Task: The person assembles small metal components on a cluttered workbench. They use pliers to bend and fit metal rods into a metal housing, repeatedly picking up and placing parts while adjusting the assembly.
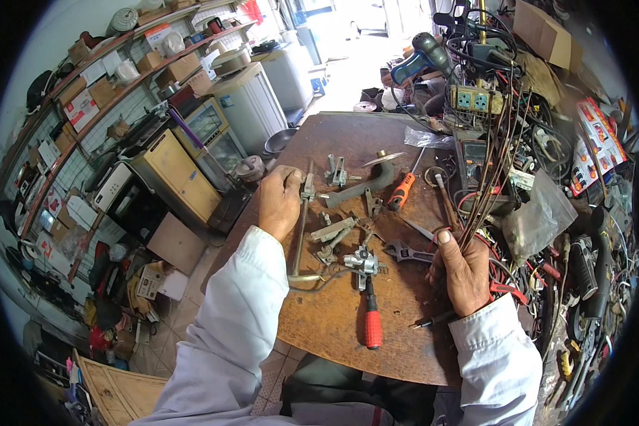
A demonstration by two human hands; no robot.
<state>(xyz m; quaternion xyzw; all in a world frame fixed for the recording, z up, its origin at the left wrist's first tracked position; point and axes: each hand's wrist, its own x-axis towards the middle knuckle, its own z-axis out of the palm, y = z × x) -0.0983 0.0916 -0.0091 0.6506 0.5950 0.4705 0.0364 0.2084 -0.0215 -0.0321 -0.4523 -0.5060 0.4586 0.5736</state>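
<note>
My left hand (280, 201) is curled at the table's left edge, fingertips closed on the clamp-like fitting of a long thin metal rod (301, 234). Part of the grip is hidden. At the right, my right hand (464, 275) is wrapped round a bundle of thin brown rods (491, 177), which fan out upward. Beside that fist lies an adjustable wrench (409, 252). Between my hands are a grey metal valve body (362, 263), a red-handled screwdriver (373, 328), an orange-handled screwdriver (402, 192), a curved grey pipe (366, 186) and several small metal brackets (334, 228).
The worn brown tabletop (326, 319) extends ahead. Tangled cables, tools and a plastic bag (539, 216) crowd its right side, with a multimeter (473, 154) and a power strip (476, 99) farther back. Cabinets (177, 174) and loaded shelves (113, 99) stand at the left.
</note>
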